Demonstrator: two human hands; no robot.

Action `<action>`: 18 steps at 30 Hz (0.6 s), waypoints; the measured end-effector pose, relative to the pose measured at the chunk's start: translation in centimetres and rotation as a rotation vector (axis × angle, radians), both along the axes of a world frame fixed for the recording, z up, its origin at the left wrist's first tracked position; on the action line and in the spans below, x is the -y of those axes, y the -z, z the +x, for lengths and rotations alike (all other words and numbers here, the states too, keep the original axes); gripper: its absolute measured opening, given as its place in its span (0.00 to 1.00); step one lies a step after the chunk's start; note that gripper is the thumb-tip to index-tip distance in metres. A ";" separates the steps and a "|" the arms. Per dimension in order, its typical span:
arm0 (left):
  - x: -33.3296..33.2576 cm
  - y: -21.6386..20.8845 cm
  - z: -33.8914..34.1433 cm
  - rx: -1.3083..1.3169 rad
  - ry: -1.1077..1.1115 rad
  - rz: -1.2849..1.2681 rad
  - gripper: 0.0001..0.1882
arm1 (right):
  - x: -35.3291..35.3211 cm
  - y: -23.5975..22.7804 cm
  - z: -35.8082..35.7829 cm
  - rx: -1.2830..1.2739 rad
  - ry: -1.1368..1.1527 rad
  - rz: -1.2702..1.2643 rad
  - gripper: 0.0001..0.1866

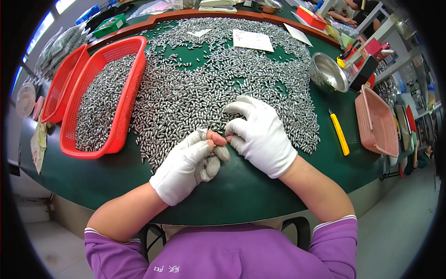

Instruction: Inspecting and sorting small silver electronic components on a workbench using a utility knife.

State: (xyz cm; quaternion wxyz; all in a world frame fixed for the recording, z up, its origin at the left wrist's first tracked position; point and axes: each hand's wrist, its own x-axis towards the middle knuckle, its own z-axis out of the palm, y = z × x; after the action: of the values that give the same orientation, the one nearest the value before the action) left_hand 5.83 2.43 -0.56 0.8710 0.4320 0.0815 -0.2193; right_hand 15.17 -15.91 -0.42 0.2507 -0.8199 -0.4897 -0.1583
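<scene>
A broad layer of small silver metal pieces [186,93], short and rounded, covers much of the green table [251,200]. At its near edge my two hands meet, both in white gloves with some fingertips bare. My left hand [188,165] is closed, its fingers curled and greyed at the tips; whatever they hold is hidden. Close by on the right, my right hand [265,135] bends over the pieces. Its forefinger arches above them while thumb and another finger come together near the left fingertips. I cannot make out what lies in that pinch.
A red plastic basket [139,88] full of the same pieces stands left, another red basket [60,100] beside it. To the right are a steel bowl [332,72], a yellow-handled cutter [340,135] and a pink basket [374,123]. White paper [253,40] lies on the far pieces.
</scene>
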 end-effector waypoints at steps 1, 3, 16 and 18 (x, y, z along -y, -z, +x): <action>0.0 0.0 -0.1 0.001 -0.001 0.000 0.13 | 0.0 0.0 -0.1 0.002 0.005 0.008 0.08; 0.0 0.0 -0.2 0.007 -0.001 0.005 0.12 | 0.0 0.1 0.0 -0.017 0.004 0.028 0.09; 0.2 -0.4 -0.1 -0.009 0.040 0.093 0.09 | 0.2 -1.7 0.2 0.012 -0.200 0.277 0.12; 0.2 -0.4 -0.2 -0.033 0.000 0.077 0.09 | 0.6 -1.7 0.4 -0.040 -0.144 0.285 0.10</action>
State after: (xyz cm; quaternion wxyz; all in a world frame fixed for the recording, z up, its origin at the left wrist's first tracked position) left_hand 5.68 2.22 -0.19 0.8523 0.4614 0.1042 -0.2232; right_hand 15.58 -16.49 1.29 0.3846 -0.7419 -0.5148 -0.1915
